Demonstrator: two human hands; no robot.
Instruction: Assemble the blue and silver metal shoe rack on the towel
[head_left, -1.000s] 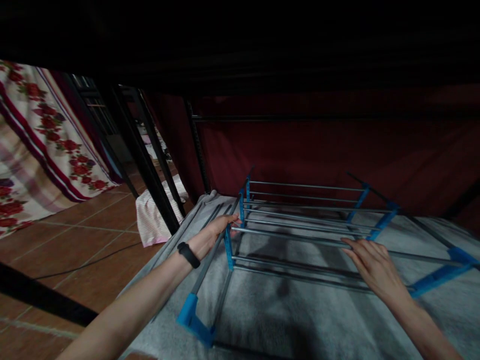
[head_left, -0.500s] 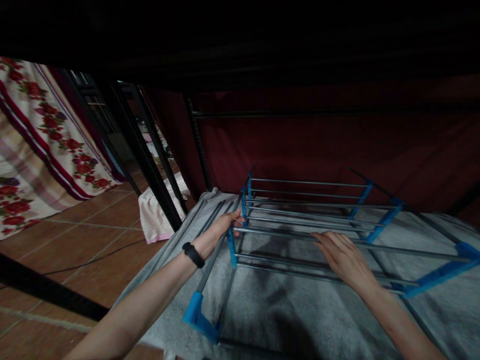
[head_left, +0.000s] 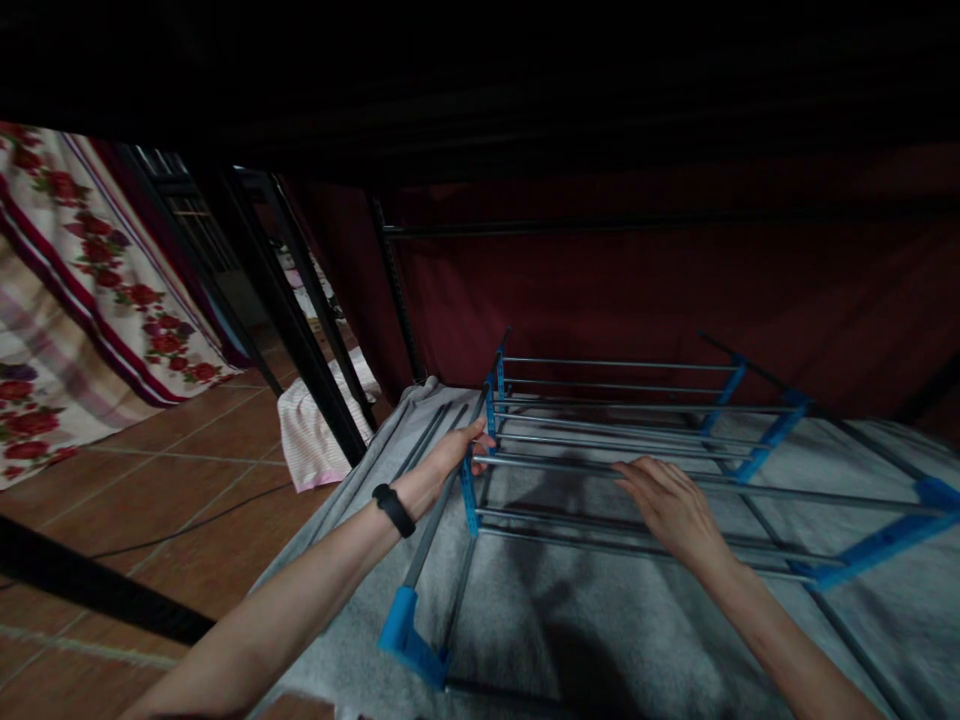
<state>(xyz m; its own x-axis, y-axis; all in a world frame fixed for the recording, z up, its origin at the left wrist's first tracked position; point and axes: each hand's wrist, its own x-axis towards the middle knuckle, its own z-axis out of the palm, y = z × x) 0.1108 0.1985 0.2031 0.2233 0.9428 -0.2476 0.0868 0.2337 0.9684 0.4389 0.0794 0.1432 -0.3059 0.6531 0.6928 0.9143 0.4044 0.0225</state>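
A rack of grey metal tubes (head_left: pixel 555 462) and blue plastic connectors (head_left: pixel 468 497) lies on a grey blanket (head_left: pixel 517 620). My left hand (head_left: pixel 459 447), with a black band on the wrist, is closed around the rack's left side, where a long tube meets a blue connector; some fingers are hidden behind it. My right hand (head_left: pixel 671 500) is closed over the same crosswise tube farther right, its fingertips at the tube and palm down. Nearest me on the left is a blue corner piece (head_left: pixel 411 635) of the rack.
Two loose tubes (head_left: pixel 424 440) lie left of the rack. Black metal posts (head_left: pixel 289 320) stand at the left, and a dark surface (head_left: pixel 480 90) hangs overhead. A maroon cloth (head_left: pixel 637 270) covers the back. A striped cloth (head_left: pixel 319 430) and a cable (head_left: pixel 195 518) lie over the tiled floor (head_left: pixel 135 490).
My left hand and the rack's near left end have shifted slightly right. My right hand has moved a little left along the tube.
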